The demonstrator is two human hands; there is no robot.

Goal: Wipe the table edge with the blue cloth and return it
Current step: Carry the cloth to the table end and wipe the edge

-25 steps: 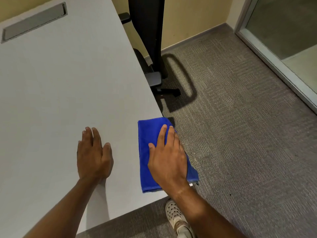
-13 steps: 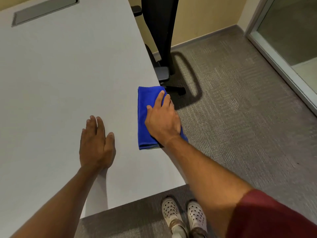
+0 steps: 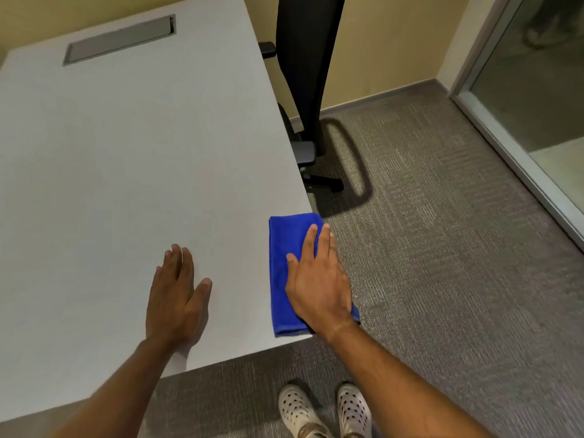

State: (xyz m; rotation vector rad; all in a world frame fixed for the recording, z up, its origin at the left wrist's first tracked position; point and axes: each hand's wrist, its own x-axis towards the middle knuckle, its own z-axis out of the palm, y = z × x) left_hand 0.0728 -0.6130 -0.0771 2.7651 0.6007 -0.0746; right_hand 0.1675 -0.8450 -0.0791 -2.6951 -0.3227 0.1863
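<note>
A folded blue cloth point(image 3: 281, 248) lies along the right edge of the pale grey table point(image 3: 126, 153), close to the near right corner, and part of it hangs over the side. My right hand point(image 3: 319, 286) presses down on the cloth, its fingers pointing away from me and wrapped slightly over the edge. My left hand point(image 3: 175, 298) rests flat on the tabletop to the left of the cloth, fingers apart, holding nothing.
A black office chair point(image 3: 303, 74) stands tucked against the table's right side, farther along the edge. A grey cable hatch point(image 3: 120, 39) sits at the far end of the table. Grey carpet and a glass door point(image 3: 537, 90) lie to the right; my shoes point(image 3: 325, 412) are below.
My right hand slid the cloth away along the right edge, then pulled it back toward the near corner. My left hand stayed flat on the table.
</note>
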